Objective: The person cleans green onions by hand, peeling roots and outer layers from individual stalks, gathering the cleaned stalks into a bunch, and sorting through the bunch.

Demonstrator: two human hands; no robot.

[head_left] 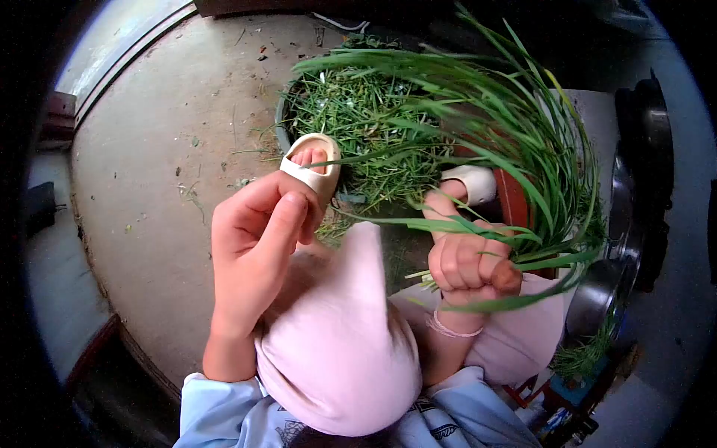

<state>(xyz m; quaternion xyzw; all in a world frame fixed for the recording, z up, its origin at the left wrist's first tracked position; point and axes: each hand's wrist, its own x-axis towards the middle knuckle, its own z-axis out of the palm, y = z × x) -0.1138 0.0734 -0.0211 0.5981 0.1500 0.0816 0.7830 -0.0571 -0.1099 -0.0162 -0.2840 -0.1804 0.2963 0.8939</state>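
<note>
My left hand (261,231) is raised with thumb and forefinger pinched together; whatever lies between them is too hidden to make out. One leaf tip reaches close to its knuckles. My right hand (470,265) is a fist around a bunch of long green leaves (553,164), which fan upward and curve to the right. Pale stem ends (424,279) stick out on the fist's left side. Beyond the hands, a round tub (281,123) is heaped with loose green blades (358,112).
A cream sandal (328,179) on one foot stands by the tub, the other sandal (478,183) right of it. A reddish container (511,198) is behind the leaves. Metal pots (597,295) and more greens (586,355) are at right. Scraps dot the floor (149,201).
</note>
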